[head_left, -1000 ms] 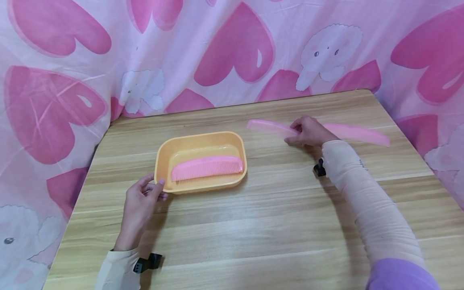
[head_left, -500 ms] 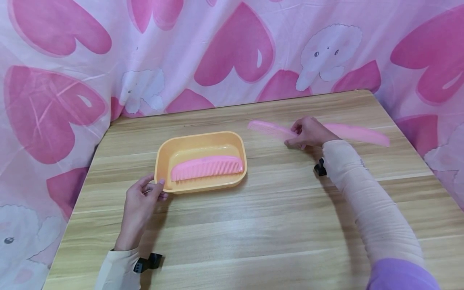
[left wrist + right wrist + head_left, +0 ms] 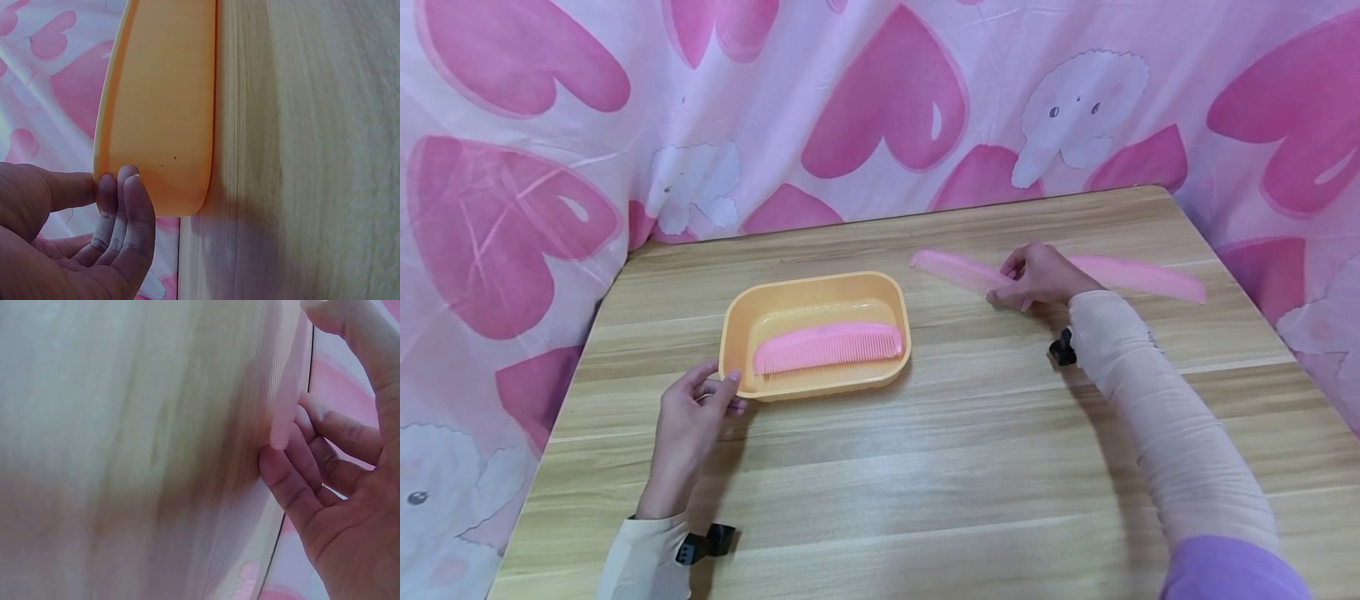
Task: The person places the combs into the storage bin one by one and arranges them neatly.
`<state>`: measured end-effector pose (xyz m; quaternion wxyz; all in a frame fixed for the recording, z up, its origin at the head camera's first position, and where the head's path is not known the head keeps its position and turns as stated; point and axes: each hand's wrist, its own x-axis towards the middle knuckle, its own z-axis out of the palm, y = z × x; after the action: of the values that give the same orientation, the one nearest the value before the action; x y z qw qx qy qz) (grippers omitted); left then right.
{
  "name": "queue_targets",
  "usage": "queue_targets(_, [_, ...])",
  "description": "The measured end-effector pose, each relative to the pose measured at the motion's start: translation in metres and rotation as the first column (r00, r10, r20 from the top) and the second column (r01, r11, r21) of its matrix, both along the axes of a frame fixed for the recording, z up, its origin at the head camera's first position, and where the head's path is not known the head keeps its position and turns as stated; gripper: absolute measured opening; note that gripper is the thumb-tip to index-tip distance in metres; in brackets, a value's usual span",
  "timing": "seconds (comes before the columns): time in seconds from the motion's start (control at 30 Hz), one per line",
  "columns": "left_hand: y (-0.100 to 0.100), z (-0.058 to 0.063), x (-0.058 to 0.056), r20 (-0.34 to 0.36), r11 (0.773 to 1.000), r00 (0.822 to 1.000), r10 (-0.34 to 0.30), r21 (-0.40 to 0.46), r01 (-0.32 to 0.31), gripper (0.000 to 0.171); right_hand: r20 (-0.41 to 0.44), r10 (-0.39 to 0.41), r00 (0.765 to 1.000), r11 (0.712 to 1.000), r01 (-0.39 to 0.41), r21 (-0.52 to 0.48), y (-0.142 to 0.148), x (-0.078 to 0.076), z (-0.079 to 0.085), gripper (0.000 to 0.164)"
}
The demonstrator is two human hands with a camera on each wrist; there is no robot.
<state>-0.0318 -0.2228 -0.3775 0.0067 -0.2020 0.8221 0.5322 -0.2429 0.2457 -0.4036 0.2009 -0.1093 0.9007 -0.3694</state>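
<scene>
My left hand (image 3: 692,425) pinches the near-left corner of a yellow-orange plastic tray (image 3: 733,333), thumb on the rim and fingers against the outer wall (image 3: 162,106). Inside the tray lies a pink comb (image 3: 812,346), teeth toward me. To the right, my right hand (image 3: 1041,273) grips a second pink comb (image 3: 958,268) by its right part, its free end pointing left. The right wrist view shows the fingers and thumb at this held comb (image 3: 286,412), close over the wood. A third pink comb (image 3: 1150,277) lies right behind the right hand, partly hidden by it.
All this stands on a wood-grain table (image 3: 880,483). A pink and white curtain (image 3: 880,100) with hearts hangs along its back and sides. Small black wrist mounts (image 3: 706,544) show below each hand.
The held comb has turned in the right hand, so its right end now shows below the fingers and its teeth face me more. The left hand and tray have stayed still.
</scene>
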Motion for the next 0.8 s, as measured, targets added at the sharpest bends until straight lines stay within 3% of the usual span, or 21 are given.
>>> queue_targets(0.23, [-0.0003, 0.0004, 0.0006, 0.007, 1.0, 1.0, 0.003, 0.002, -0.003, 0.052, -0.029, 0.058, 0.998, 0.996, -0.056, 0.071, -0.0031, -0.0004, 0.0053, 0.049])
queue_targets(0.33, [-0.0004, 0.0001, 0.0009, 0.002, 1.0, 1.0, 0.002, 0.004, -0.002, 0.052, -0.005, 0.065, 0.998, 0.995, -0.065, 0.079, -0.004, -0.001, 0.0069, 0.051])
queue_targets(0.47, [-0.0002, -0.0003, 0.001, -0.003, 1.0, 1.0, 0.001, 0.003, -0.001, 0.053, 0.056, 0.031, 0.998, 0.998, -0.034, 0.048, -0.0044, -0.0002, 0.0065, 0.052])
queue_targets(0.8, [-0.0013, 0.0005, 0.001, 0.008, 1.0, 1.0, -0.01, 0.004, 0.01, 0.055, 0.058, -0.013, 0.998, 1.0, 0.013, 0.007, -0.0028, 0.0046, 0.0085, 0.05])
